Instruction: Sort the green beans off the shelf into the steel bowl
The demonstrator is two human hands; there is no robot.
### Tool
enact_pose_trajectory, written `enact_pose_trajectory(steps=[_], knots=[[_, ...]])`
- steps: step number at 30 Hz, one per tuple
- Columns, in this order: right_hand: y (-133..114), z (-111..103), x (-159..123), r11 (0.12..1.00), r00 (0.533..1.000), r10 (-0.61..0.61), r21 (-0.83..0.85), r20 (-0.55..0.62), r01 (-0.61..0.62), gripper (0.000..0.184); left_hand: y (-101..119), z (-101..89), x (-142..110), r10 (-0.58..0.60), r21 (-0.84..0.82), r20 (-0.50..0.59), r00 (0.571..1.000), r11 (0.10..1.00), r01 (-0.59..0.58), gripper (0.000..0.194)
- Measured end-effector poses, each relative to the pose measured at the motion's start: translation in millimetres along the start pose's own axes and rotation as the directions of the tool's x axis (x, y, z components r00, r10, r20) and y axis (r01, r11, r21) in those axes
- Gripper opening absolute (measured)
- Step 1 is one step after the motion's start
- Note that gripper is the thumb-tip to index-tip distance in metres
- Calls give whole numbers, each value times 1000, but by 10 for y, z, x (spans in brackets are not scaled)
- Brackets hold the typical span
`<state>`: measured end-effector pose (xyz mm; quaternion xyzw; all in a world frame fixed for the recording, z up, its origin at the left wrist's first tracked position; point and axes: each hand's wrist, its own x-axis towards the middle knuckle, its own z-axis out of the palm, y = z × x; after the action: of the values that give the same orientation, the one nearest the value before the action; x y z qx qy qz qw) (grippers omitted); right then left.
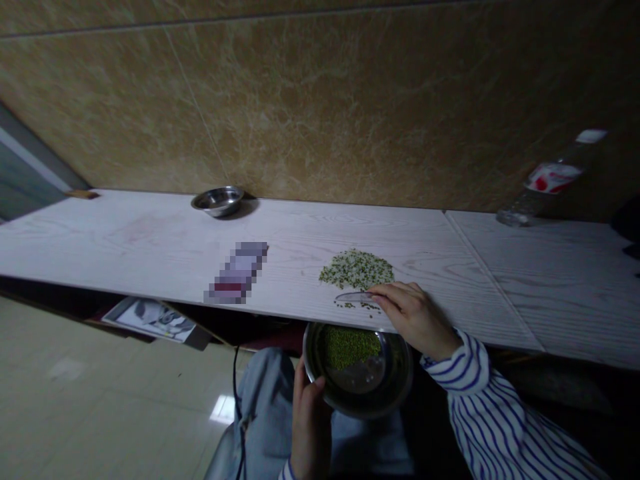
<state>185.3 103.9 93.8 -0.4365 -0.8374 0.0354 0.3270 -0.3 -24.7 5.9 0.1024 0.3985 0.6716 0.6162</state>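
Observation:
A pile of small green beans (357, 269) lies on the pale wooden counter (150, 247). My right hand (413, 317) rests at the counter's front edge just below the pile, fingers closed on a thin card-like scraper (353, 297) with a few loose beans beside it. My left hand (310, 417) grips the rim of a steel bowl (395, 390) held under the counter edge over my lap. Inside the bowl sits a heap of green beans (351, 347).
A second steel bowl (218, 200) stands at the back by the tiled wall. A flat blurred packet (237, 272) lies left of the pile. A plastic bottle (547, 179) stands at the far right. A picture (150, 319) sits under the counter.

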Motion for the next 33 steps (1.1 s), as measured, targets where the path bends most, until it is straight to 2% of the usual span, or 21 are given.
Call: enact_pose_trajectory(steps=[7,19,23,27,33], knots=[[-9,48,59,998,998,-58,34,17,57,16,24,-20,28,19,13,18,1000,1000,-20,54],[71,-80,6,983,985,-145,124,97,132,15,38,-9,11,8,18,13,1000,1000,-9,51],[44,-114,-81,994,997,-67,81,-33,70,16,13,1,3,3,10,32,999,1000,-3,56],[51,-172,-256,997,985,27,-62,-173,-39,17,-13,19,-23,-39,19,21,999,999,39,60],[48,-243,-490,970,964,87,-198,-251,-140,21,-51,80,-52,-56,45,9,998,997,55,58]])
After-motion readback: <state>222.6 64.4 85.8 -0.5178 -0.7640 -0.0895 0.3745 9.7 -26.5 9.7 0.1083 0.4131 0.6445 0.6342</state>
